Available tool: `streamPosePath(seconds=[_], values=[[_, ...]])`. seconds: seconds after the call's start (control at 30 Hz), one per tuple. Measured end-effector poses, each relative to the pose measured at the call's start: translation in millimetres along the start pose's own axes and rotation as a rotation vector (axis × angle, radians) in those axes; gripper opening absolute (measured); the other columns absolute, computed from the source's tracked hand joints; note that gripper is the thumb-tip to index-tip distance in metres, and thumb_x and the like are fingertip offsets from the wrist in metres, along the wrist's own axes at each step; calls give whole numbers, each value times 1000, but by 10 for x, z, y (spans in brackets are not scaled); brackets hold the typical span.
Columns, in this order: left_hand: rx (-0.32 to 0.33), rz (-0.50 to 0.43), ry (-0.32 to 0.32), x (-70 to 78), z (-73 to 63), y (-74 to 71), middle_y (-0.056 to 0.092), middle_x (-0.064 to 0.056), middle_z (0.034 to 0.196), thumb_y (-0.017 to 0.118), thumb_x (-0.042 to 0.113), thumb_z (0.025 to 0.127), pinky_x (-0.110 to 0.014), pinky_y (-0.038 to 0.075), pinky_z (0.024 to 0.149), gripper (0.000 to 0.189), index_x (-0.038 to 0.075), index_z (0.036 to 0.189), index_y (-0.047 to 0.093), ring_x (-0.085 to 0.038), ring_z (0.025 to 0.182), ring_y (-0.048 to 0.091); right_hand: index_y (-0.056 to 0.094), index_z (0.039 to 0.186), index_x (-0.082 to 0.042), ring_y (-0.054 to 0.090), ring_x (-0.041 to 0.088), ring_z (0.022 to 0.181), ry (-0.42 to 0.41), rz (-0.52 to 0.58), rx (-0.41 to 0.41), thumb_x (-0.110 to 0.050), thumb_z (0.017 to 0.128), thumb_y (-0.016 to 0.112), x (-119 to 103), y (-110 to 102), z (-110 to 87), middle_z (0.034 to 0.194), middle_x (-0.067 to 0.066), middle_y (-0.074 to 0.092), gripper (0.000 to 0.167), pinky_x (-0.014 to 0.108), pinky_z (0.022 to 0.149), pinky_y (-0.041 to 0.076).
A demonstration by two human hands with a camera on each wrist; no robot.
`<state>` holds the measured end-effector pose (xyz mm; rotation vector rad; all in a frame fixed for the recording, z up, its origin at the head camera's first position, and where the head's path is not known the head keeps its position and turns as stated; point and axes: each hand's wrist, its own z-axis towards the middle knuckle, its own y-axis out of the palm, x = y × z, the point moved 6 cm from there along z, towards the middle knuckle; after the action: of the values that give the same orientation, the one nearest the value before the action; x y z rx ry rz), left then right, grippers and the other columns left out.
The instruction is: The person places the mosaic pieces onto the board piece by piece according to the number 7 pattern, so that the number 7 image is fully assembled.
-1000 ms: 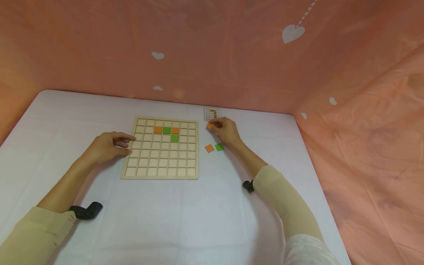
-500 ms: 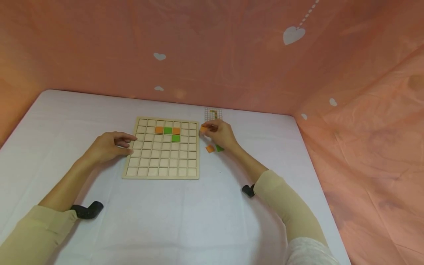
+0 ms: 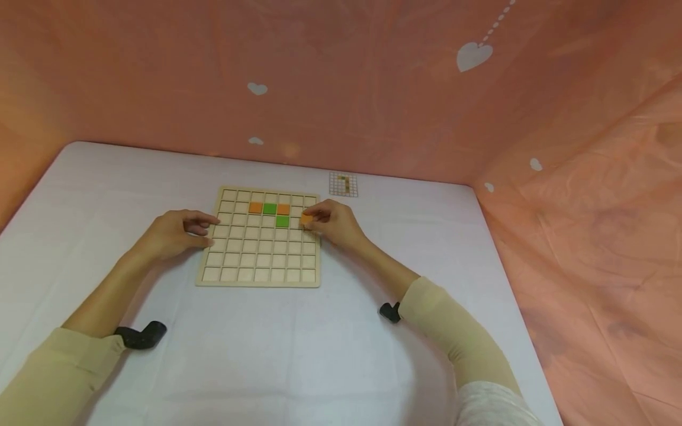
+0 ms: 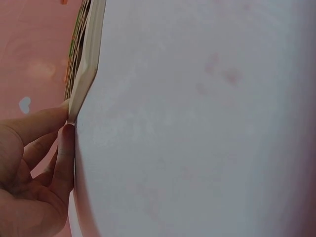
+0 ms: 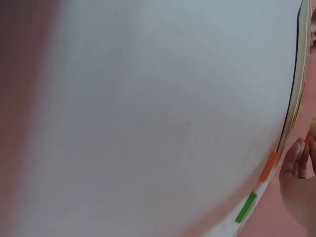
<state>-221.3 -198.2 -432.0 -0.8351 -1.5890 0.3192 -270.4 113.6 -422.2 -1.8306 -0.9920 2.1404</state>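
A pale wooden grid board (image 3: 256,284) lies on the white table. Set in its upper rows are an orange tile (image 3: 256,207), a green tile (image 3: 269,209), another orange tile (image 3: 283,209) and a second green tile (image 3: 282,221) below it. My right hand (image 3: 341,225) pinches an orange square tile (image 3: 306,219) over the right-hand columns of the board. At the left edge, my left hand (image 3: 173,235) touches the board with extended thumb and index finger; the left wrist view shows its fingertips (image 4: 66,129) at the frame.
A small printed pattern card (image 3: 343,184) lies behind the right hand. A loose orange tile (image 5: 268,167) and a loose green tile (image 5: 246,207) show on the table in the right wrist view; the right hand hides them from the head camera. An orange cloth (image 3: 341,89) hangs behind.
My right hand has carried the orange tile leftward from near the pattern card to over the board's right side. The left hand has stayed at the board's left edge.
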Motion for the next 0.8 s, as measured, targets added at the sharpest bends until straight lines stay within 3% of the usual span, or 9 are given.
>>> streamPosePath(seconds=[0.43,0.8], values=[[3,10,-6,-43,-36,-44,68,-20,113,76,21,88,-54,39,96,49,4,132,61,-36,109,59,75,110,-9,63,8,87,-33,-39,-110,-16,87,79,-169,340,15,103,-1,66,24,20,77,53],[8,5,-1,-22,-28,-25,68,-20,114,75,20,88,-54,39,97,49,5,132,61,-36,110,59,77,107,-11,59,8,89,-133,-222,-133,-18,88,78,-256,473,68,97,-1,68,21,17,77,48]])
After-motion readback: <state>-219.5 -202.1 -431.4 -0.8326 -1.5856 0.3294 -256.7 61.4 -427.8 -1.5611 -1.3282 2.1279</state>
